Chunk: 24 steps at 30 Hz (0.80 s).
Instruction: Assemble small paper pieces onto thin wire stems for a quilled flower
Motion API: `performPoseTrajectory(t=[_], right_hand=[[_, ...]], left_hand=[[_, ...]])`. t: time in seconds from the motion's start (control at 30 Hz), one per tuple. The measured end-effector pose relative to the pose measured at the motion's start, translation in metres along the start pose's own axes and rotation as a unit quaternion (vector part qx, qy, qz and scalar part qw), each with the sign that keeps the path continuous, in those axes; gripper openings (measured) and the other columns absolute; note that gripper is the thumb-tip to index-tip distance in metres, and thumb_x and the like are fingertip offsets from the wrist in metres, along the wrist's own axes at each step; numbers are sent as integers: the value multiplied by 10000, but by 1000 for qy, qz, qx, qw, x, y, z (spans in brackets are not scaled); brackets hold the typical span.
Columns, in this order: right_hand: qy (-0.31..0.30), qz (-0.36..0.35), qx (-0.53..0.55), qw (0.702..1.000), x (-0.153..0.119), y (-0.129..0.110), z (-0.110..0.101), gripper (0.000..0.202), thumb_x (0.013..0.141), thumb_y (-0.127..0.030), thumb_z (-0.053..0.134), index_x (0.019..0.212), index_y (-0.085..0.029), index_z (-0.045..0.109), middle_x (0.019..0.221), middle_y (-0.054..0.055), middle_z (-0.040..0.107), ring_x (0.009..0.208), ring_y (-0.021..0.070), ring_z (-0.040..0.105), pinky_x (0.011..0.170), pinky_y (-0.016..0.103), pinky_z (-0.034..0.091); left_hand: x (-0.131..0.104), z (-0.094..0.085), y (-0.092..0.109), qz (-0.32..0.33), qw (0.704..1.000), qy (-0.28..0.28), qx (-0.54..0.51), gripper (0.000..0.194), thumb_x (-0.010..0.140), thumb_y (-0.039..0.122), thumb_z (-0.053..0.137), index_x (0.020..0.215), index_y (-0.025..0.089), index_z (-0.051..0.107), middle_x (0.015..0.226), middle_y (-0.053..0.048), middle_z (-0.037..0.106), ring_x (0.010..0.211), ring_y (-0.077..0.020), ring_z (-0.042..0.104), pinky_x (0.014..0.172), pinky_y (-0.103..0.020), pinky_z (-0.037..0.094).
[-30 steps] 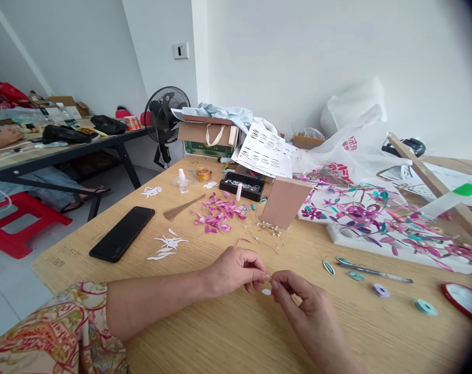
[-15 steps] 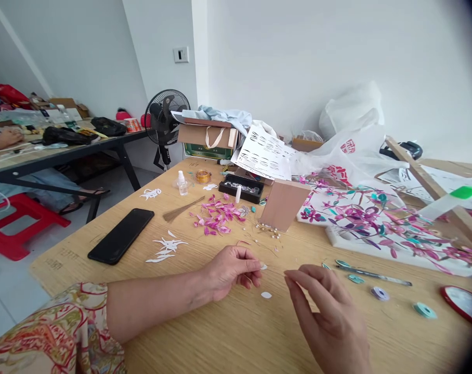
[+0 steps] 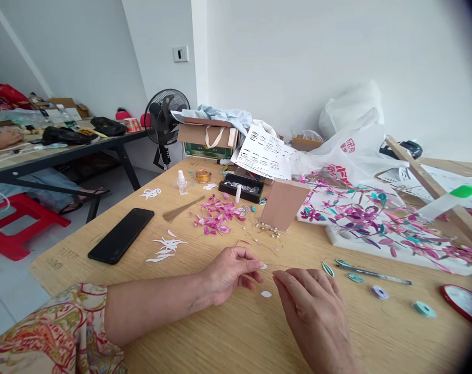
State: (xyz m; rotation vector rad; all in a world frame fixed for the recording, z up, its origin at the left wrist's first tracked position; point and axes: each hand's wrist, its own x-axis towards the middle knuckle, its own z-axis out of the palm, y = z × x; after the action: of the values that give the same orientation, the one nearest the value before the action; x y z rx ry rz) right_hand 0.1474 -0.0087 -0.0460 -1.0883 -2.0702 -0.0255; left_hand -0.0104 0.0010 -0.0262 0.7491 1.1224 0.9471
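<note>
On the table: phone left; cutout near, between left hand and right hand; petals farther, before the tray; spools right.

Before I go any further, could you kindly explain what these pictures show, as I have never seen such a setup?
There is no machine here: a person is working bare-handed, seen by one camera worn on that person's head, looking forward and down. The left hand pinches a small white piece; the right hand is close by, and whether it holds anything is too fine to tell. On the wooden table lie a white oval piece, pink petals, a black phone and a teal roll.
</note>
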Motion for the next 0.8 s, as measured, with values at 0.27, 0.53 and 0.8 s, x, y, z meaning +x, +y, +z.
performPoseTrajectory(t=[0.27, 0.53, 0.8], right_hand=[[-27, -11, 26, 999, -3, -7, 7, 248, 822, -191, 435, 650, -196, 614, 581, 23, 576, 604, 148, 466, 637, 294, 291], [-117, 251, 326, 904, 0, 3, 4, 307, 800, -411, 423, 740, -199, 637, 691, 32, 642, 691, 182, 580, 595, 249, 429], [-45, 378, 468, 798, 1, 1, 19, 240, 606, -409, 650, 679, -182, 629, 651, 21, 639, 616, 161, 572, 549, 249, 458]], left_hand=[[4, -4, -3, -16, 999, -6, -44, 265, 563, 277, 708, 684, 112, 539, 758, -18, 624, 578, -69, 583, 467, -150, 340], [4, -3, -1, 23, 999, -9, -26, 260, 573, 286, 699, 660, 93, 547, 709, -26, 623, 598, -95, 595, 534, -178, 393], [1, 1, -5, 46, 999, -7, 0, 285, 562, 323, 702, 640, 99, 542, 553, -3, 570, 534, -90, 550, 511, -194, 386]])
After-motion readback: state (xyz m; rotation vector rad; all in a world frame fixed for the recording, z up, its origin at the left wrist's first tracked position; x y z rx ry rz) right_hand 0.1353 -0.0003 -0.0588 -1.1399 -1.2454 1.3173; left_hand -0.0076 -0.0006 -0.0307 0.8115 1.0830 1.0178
